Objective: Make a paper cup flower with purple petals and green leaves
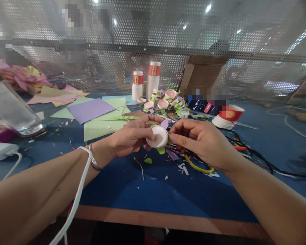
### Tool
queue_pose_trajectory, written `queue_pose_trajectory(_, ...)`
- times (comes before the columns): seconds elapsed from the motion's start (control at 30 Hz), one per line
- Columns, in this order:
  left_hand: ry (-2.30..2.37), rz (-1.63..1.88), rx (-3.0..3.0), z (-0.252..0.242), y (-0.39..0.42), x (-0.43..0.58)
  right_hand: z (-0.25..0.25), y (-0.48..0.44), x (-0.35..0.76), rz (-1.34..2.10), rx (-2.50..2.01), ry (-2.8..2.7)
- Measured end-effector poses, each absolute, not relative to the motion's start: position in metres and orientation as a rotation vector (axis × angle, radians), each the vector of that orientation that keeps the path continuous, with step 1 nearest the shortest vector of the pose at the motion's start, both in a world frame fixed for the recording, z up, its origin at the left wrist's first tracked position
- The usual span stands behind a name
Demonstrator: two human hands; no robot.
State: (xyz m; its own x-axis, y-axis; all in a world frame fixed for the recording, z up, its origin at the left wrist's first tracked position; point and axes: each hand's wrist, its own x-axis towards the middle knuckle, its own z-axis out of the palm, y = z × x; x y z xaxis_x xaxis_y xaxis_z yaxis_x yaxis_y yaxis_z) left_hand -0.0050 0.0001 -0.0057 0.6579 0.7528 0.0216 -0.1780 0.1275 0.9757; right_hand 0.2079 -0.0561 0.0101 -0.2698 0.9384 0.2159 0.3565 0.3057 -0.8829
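Observation:
My left hand grips a round white cup base, thumb resting inside its shallow rim. Paper pieces stick out around that base: a purple petal at the top and a green piece below. At the base's right edge, my right hand has thumb and forefinger pinched on a small green paper piece, mostly covered by the fingertips. A loose green cutout lies on the table just beneath. Behind the hands is a pile of similar cup bases with green and purple paper pieces.
Stacked paper cups stand at the back, with a tilted red-and-white cup at right. Coloured paper sheets and a water glass are leftward. A phone, yellow-handled tool, black cable and paper scraps lie about.

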Motion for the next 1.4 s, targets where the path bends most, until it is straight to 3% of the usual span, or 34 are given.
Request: queue_pose_trajectory(1.4,0.369,0.743,1.287,-0.006,-0.002,-0.007,-0.006,-0.048,0.219,1.443,-0.811,-1.638)
